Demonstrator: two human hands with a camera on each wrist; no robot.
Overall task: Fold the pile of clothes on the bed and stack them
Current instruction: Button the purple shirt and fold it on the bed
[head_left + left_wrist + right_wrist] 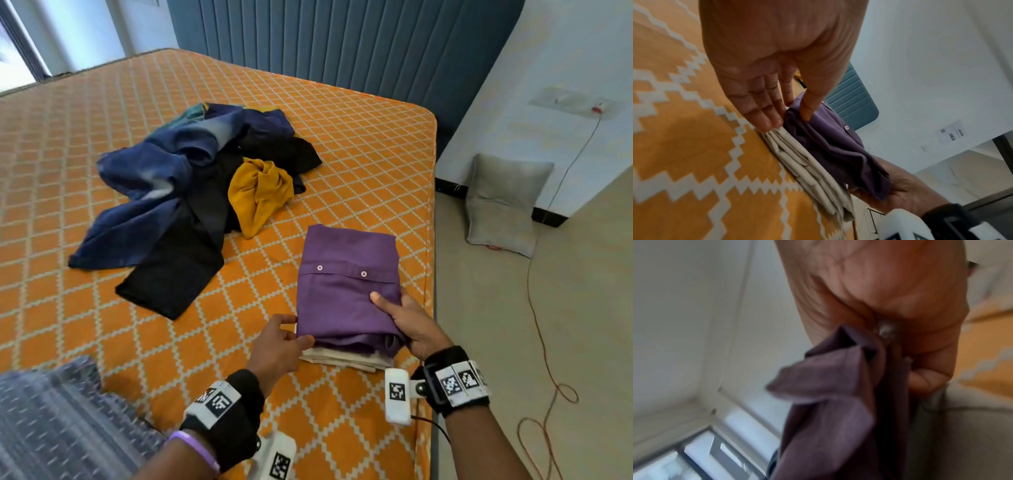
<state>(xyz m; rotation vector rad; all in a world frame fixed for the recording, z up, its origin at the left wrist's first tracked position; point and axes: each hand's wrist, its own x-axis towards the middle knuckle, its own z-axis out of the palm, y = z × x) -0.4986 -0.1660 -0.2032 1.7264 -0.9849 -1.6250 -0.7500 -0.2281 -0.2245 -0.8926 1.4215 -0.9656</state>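
Note:
A folded purple shirt [346,284] lies on a folded beige garment [342,359] near the bed's right edge. My left hand [296,330] pinches the shirt's near-left corner; the thumb lies on top and the fingers [764,113] run along the stack's side. My right hand [397,308] grips the near-right corner, thumb on top, with the fingers curled under the purple shirt [828,394]. In the left wrist view the purple shirt [828,146] rests on the beige garment [809,175]. An unfolded pile of blue, black and mustard clothes [191,192] lies mid-bed.
The bed has an orange diamond-patterned cover [359,144] and a blue padded headboard [342,41]. Its right edge runs just beside the stack. A grey pillow [503,205] and a red cable [541,325] lie on the floor. Grey striped fabric [51,418] is at the near left.

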